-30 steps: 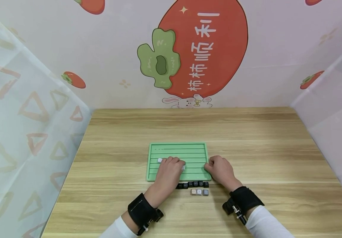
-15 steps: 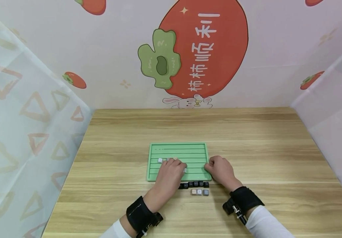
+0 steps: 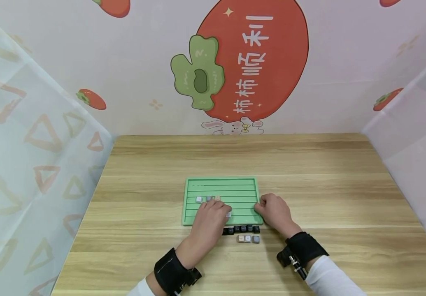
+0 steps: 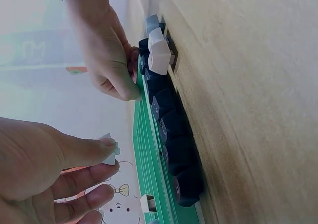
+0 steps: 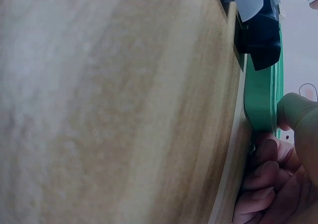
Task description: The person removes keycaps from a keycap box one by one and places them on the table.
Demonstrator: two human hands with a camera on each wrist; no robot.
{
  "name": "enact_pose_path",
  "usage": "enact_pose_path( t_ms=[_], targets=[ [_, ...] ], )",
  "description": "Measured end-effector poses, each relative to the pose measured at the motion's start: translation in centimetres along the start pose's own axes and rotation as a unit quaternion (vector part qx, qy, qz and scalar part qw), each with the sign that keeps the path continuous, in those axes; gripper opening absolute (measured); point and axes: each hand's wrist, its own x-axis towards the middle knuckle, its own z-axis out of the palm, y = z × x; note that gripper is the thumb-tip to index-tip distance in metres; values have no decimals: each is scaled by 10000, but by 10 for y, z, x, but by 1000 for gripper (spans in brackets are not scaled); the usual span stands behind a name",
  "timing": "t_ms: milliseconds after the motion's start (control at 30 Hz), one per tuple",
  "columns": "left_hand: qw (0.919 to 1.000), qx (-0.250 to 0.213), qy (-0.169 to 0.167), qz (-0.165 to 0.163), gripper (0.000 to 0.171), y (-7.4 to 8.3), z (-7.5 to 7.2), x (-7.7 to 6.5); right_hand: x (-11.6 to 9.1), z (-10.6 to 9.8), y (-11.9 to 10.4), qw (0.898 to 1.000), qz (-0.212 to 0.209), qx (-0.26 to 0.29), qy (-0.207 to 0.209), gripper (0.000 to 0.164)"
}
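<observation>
While the left hand (image 3: 208,222) pinches a pale keycap (image 4: 110,159) between thumb and finger over the green board (image 3: 244,193), the right hand's (image 3: 275,211) curled fingers grip the board's right edge. The work looks partly done: three keycaps (image 3: 199,200) sit on the board, while a black row (image 3: 243,228) and three lighter caps (image 3: 247,239) remain on the table (image 3: 309,172). The left wrist view shows the pinched cap lifted clear; the head view mostly hides it.

The right hand (image 5: 295,182) grips the green board (image 5: 259,97) near a black keycap (image 5: 262,41) on the wooden table (image 5: 124,110).
</observation>
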Motion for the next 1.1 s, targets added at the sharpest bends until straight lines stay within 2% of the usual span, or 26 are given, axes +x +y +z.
enact_pose_path(
  t_ms=[233,533,867,1100],
  targets=[
    [9997,-65,-219,-118,17,4,-2,-6,0,0,0,10000,-38,13,12,33],
    [9998,74,-175,62,16,7,-2,-11,1,0,1,10000,-28,21,-10,33],
    [9988,49,-490,49,20,9,-4,-14,1,0,0,9999,-105,49,36,34],
    [9987,-22,-495,102,18,12,-3,-19,0,-1,0,10000,-22,5,-2,34]
  ],
)
